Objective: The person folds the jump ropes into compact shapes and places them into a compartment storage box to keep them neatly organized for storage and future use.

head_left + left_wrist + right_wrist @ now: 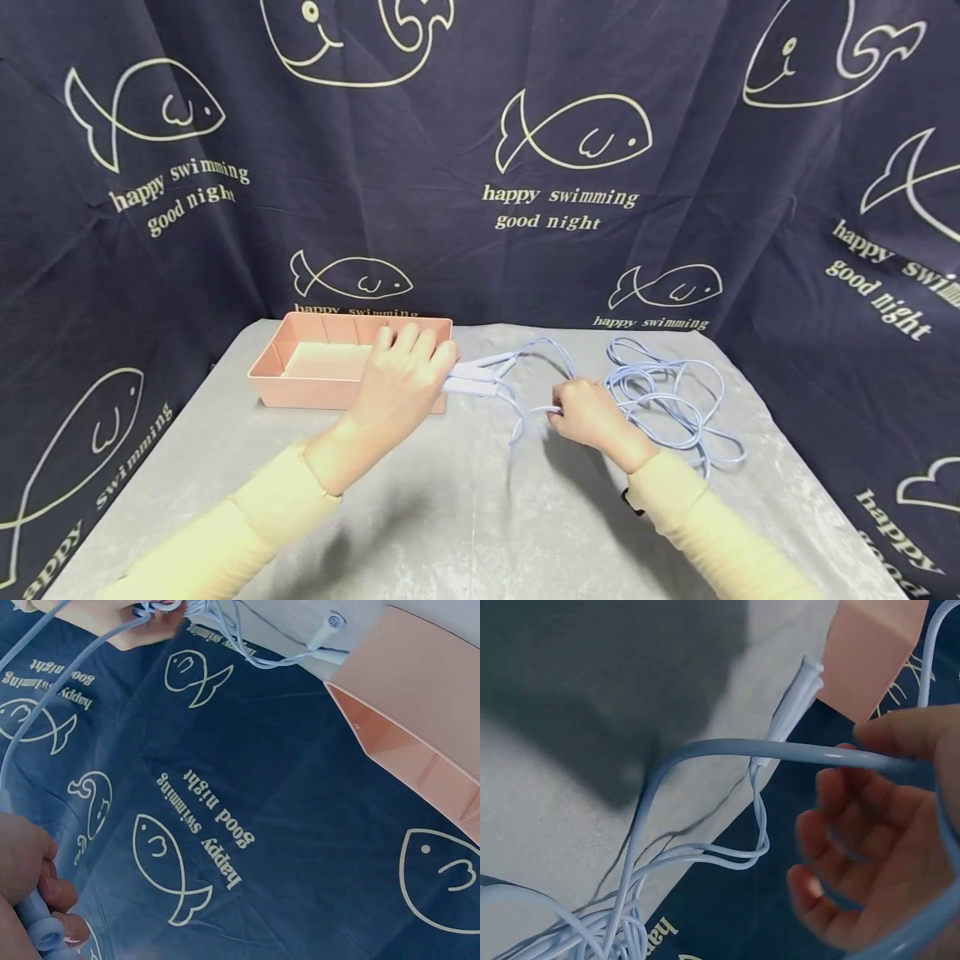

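My left hand grips light-blue tubular handles of a jump rope, held near the right end of a pink box. In the left wrist view the fingers curl round a handle with a round hole in its end. My right hand pinches the light-blue rope between thumb and fingers; in the right wrist view its other fingers are loosely bent. Another pair of handles lies on the table between the hands and the box, with two thin cords running from it.
The open pink box stands at the back left of the grey-covered table. Loose loops of rope lie in a tangle to the right. A dark blue curtain with fish drawings surrounds the table.
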Motion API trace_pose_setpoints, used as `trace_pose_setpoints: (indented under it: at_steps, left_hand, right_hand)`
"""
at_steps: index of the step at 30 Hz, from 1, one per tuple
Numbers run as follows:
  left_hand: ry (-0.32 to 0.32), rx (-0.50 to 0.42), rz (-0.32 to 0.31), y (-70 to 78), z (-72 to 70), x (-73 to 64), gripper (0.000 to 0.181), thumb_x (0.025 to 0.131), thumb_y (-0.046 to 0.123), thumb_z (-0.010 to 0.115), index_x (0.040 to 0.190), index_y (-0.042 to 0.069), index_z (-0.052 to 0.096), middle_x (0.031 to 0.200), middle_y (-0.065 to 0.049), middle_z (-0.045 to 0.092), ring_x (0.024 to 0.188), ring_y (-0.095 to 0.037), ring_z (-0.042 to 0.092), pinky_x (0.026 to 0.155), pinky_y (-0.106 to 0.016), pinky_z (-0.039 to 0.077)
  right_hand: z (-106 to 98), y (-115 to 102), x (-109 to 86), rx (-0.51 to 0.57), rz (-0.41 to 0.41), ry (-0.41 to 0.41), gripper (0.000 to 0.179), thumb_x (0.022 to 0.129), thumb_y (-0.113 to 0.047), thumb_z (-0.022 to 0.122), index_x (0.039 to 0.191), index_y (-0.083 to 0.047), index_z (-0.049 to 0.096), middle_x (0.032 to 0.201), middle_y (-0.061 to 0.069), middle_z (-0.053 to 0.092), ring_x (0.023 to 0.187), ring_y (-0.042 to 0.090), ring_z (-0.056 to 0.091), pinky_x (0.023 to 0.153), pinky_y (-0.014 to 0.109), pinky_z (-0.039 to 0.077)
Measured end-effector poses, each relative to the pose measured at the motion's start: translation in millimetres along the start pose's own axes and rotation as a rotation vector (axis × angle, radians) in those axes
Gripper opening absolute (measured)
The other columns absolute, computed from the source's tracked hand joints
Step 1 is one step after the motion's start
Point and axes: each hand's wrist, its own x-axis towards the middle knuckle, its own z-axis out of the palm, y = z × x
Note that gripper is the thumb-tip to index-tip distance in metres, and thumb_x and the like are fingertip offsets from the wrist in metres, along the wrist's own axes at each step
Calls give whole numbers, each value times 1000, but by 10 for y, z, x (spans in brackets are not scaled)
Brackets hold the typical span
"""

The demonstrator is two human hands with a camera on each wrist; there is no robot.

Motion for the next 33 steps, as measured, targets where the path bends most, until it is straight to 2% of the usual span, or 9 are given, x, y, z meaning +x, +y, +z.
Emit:
trace_pose_setpoints:
  at_steps: [2, 4, 9, 13, 17, 22, 27, 33]
  left_hand:
    - [4, -2, -2, -9, -9, -9, 25, 90, 2, 41, 65, 7, 44, 61, -7, 40, 59, -26, 38, 57, -37, 30]
    - [3, -7, 2, -16, -12, -22, 25, 89, 1, 40, 65, 7, 44, 60, -6, 38, 58, -25, 37, 57, -37, 30]
    - [-22, -14, 22, 5, 1, -51, 24, 84, -5, 37, 65, 8, 46, 59, -4, 37, 56, -24, 35, 56, -35, 28]
    - [-98, -1, 25, 63, 44, -81, 25, 85, -4, 36, 68, 9, 48, 60, -4, 41, 58, -23, 40, 57, -35, 29]
    - [-176, 13, 32, 146, 121, -124, 26, 85, -3, 33, 68, 10, 48, 61, -4, 44, 61, -23, 43, 58, -35, 30]
    - [-232, 29, 30, 230, 244, -177, 27, 84, -3, 33, 66, 11, 47, 60, -4, 44, 62, -23, 44, 59, -34, 30]
    - [-259, 65, 4, 308, 326, -176, 24, 83, -3, 37, 68, 11, 48, 61, -4, 46, 62, -23, 45, 61, -35, 31]
    - [-288, 141, -70, 367, 364, -129, 18, 85, 4, 36, 76, 10, 50, 63, -4, 51, 61, -23, 48, 60, -35, 31]
  right_hand:
    - [-25, 23, 3, 1, 70, -43, 20, 73, -21, 62, 57, -15, 53, 57, 3, 56, 54, 26, 54, 53, 44, 43]
    - [-52, 33, 13, 4, 117, -62, 25, 77, -20, 58, 54, -14, 51, 55, 6, 54, 50, 27, 52, 48, 44, 42]
    - [-177, -6, 83, 28, 165, 9, 33, 82, -18, 54, 51, -12, 44, 55, 13, 54, 47, 30, 51, 43, 45, 41]
    - [-326, -83, 176, 43, 193, 68, 34, 82, -18, 52, 50, -13, 41, 56, 15, 55, 47, 30, 51, 44, 45, 41]
    - [-488, -196, 250, -11, 171, 148, 36, 81, -16, 52, 47, -12, 41, 54, 16, 54, 48, 35, 53, 47, 49, 42]
    - [-698, -374, 297, -120, 145, 234, 36, 81, -17, 52, 46, -11, 44, 55, 18, 56, 54, 42, 56, 56, 50, 39]
    - [-861, -561, 278, -219, 91, 318, 38, 83, -20, 54, 46, -11, 47, 50, 13, 54, 52, 37, 56, 59, 46, 35]
    - [-916, -737, 208, -318, -35, 502, 39, 83, -22, 59, 48, -9, 51, 45, 10, 49, 45, 31, 49, 60, 44, 31]
